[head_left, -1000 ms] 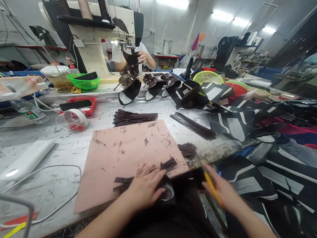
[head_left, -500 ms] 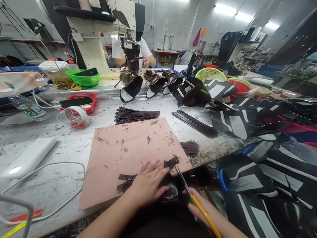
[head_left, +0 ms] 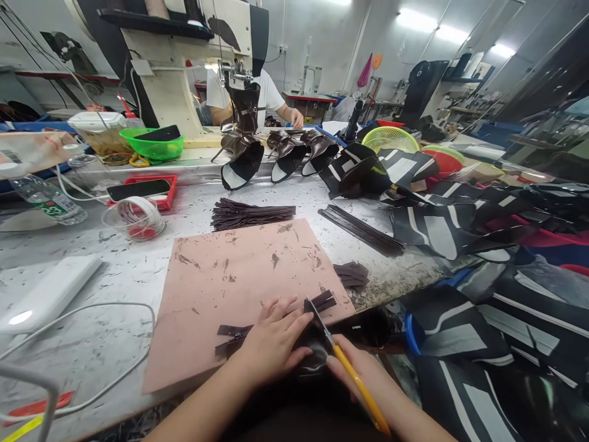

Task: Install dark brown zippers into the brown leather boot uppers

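Note:
My left hand (head_left: 276, 334) lies flat across some dark brown zippers (head_left: 233, 336), fingers stretched out, pressing them onto the pink board (head_left: 230, 264). Its palm hides their middle; the slider ends stick out on the left. On the right, the other zipper ends (head_left: 326, 299) poke out past my fingertips. My right hand (head_left: 356, 365) is closed around yellow-handled scissors (head_left: 347, 362). Their blades point up and left, with the tip over the zipper ends close to my left fingers. Shiny dark leather (head_left: 315, 359) shows below, between my hands.
Behind the board lie a zipper bundle (head_left: 253, 213) and long dark strips (head_left: 361, 229). More cut strips (head_left: 352, 275) sit at its right edge. Boot uppers (head_left: 243, 161) stand before a sewing machine (head_left: 175, 92), where a co-worker sits. Black pieces (head_left: 442, 230) pile up on the right.
My right hand and the scissors have moved left and up, bringing the blades onto the zipper ends. My left hand stays put. The co-worker's hand has shifted right.

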Action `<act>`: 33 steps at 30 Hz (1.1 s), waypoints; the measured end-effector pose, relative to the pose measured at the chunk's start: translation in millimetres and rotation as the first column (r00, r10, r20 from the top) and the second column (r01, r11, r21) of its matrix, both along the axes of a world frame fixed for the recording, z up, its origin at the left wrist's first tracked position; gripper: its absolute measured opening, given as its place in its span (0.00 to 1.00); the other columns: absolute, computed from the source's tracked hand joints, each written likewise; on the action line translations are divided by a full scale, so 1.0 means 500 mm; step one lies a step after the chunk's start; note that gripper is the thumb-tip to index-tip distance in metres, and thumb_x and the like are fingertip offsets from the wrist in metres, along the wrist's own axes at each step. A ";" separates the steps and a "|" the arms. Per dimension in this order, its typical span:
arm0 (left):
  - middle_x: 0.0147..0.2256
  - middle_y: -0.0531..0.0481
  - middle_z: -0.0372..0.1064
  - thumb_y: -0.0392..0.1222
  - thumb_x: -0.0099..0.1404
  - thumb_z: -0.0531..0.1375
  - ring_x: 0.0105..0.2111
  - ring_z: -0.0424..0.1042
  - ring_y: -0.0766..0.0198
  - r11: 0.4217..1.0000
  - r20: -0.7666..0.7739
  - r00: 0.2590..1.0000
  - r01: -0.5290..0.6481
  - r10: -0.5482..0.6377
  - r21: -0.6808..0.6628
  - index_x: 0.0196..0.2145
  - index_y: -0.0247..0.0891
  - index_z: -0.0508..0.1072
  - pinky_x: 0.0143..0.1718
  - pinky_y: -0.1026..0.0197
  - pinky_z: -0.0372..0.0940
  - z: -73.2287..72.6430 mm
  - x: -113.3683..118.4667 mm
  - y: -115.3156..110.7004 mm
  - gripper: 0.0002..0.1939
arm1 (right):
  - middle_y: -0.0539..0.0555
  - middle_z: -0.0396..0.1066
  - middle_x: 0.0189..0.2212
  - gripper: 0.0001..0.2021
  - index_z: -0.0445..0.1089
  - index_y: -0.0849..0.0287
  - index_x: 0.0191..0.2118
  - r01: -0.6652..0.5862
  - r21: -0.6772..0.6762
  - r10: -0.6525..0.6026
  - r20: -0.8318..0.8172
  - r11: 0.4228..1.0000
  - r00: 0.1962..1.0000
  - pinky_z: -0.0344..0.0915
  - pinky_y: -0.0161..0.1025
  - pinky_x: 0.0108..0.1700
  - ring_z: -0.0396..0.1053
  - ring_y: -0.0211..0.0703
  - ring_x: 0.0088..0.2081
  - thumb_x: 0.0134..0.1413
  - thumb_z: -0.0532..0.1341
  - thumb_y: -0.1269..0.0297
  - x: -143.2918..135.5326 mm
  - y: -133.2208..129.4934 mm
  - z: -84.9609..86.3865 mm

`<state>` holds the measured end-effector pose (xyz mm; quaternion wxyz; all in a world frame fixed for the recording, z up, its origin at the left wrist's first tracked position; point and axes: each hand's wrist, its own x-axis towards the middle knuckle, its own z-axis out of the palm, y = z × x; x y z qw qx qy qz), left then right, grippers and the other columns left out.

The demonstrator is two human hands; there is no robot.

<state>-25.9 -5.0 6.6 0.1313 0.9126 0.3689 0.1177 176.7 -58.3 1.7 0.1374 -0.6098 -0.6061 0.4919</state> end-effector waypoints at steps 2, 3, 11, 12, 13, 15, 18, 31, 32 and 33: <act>0.55 0.52 0.58 0.50 0.61 0.52 0.58 0.48 0.54 1.000 -0.023 1.000 0.016 -0.016 0.009 0.54 0.43 0.56 0.56 0.50 0.38 0.001 0.000 0.001 0.24 | 0.45 0.58 0.18 0.24 0.62 0.58 0.44 0.058 -0.030 -0.060 -0.083 0.998 0.995 0.53 0.29 0.14 0.55 0.32 0.14 0.50 0.50 0.44 -0.005 -0.006 -0.010; 0.55 0.51 0.58 0.50 0.61 0.52 0.58 0.48 0.54 1.000 -0.033 0.999 0.021 -0.021 0.011 0.54 0.43 0.56 0.56 0.50 0.38 0.001 0.000 0.001 0.24 | 0.45 0.56 0.17 0.25 0.63 0.58 0.43 0.088 -0.048 -0.093 -0.131 0.995 0.987 0.52 0.28 0.13 0.53 0.31 0.13 0.49 0.50 0.43 -0.007 -0.009 -0.014; 0.54 0.52 0.59 0.49 0.62 0.51 0.58 0.48 0.54 0.999 -0.086 0.996 0.034 -0.031 0.036 0.54 0.42 0.55 0.55 0.50 0.38 0.002 0.000 0.006 0.24 | 0.41 0.50 0.14 0.31 0.64 0.61 0.42 0.176 -0.115 -0.199 -0.238 0.978 0.951 0.47 0.27 0.12 0.46 0.28 0.12 0.42 0.52 0.38 0.031 0.012 0.009; 0.54 0.52 0.59 0.50 0.62 0.50 0.58 0.48 0.54 0.998 -0.094 0.995 0.038 -0.033 0.048 0.55 0.42 0.55 0.55 0.50 0.38 0.002 0.000 0.007 0.24 | 0.41 0.50 0.14 0.31 0.64 0.61 0.43 0.181 -0.117 -0.204 -0.235 0.977 0.950 0.47 0.27 0.12 0.46 0.28 0.12 0.42 0.52 0.38 0.051 0.026 0.021; 0.54 0.52 0.59 0.50 0.63 0.49 0.58 0.48 0.54 0.997 -0.099 0.995 0.039 -0.033 0.062 0.55 0.42 0.56 0.55 0.50 0.38 0.002 -0.001 0.008 0.23 | 0.42 0.51 0.14 0.32 0.64 0.62 0.44 0.192 -0.113 -0.213 -0.219 0.975 0.952 0.46 0.27 0.12 0.46 0.28 0.11 0.43 0.51 0.38 0.074 0.042 0.033; 0.54 0.53 0.59 0.51 0.63 0.48 0.57 0.48 0.55 0.995 -0.102 0.994 0.041 -0.032 0.091 0.55 0.43 0.56 0.55 0.51 0.38 0.001 -0.002 0.010 0.23 | 0.43 0.52 0.13 0.31 0.65 0.62 0.43 0.221 -0.065 -0.227 -0.104 0.973 0.968 0.47 0.28 0.13 0.48 0.29 0.11 0.45 0.48 0.39 0.119 0.076 0.054; 0.54 0.53 0.59 0.51 0.64 0.48 0.57 0.49 0.55 0.991 -0.098 0.995 0.046 -0.033 0.129 0.55 0.43 0.57 0.55 0.52 0.40 -0.001 -0.004 0.013 0.23 | 0.47 0.59 0.15 0.26 0.69 0.59 0.42 0.181 0.144 -0.219 0.322 0.973 0.921 0.55 0.32 0.17 0.58 0.36 0.15 0.48 0.49 0.44 0.170 0.111 0.060; 0.49 0.39 0.62 0.42 0.52 0.59 0.47 0.64 0.51 0.927 -0.157 0.932 -0.349 0.327 -0.140 0.51 0.35 0.59 0.45 0.53 0.60 0.027 0.030 0.026 0.29 | 0.57 0.70 0.35 0.25 0.56 0.58 0.54 0.094 0.452 -0.402 0.656 0.887 0.639 0.63 0.39 0.28 0.71 0.50 0.32 0.53 0.50 0.50 0.237 0.054 -0.014; 0.47 0.41 0.64 0.40 0.52 0.59 0.44 0.66 0.52 0.903 -0.163 0.926 -0.371 0.341 -0.216 0.49 0.35 0.61 0.42 0.55 0.62 0.036 0.035 0.034 0.26 | 0.58 0.71 0.34 0.24 0.57 0.59 0.53 0.139 0.442 -0.427 0.662 0.886 0.616 0.63 0.40 0.29 0.71 0.51 0.32 0.52 0.51 0.52 0.250 0.077 -0.004; 0.43 0.43 0.66 0.38 0.51 0.58 0.41 0.68 0.54 0.875 -0.167 0.921 -0.387 0.352 -0.292 0.46 0.36 0.63 0.38 0.57 0.63 0.044 0.039 0.042 0.23 | 0.59 0.71 0.33 0.24 0.58 0.61 0.51 0.160 0.423 -0.429 0.679 0.892 0.596 0.62 0.41 0.30 0.71 0.52 0.33 0.51 0.52 0.53 0.262 0.104 0.006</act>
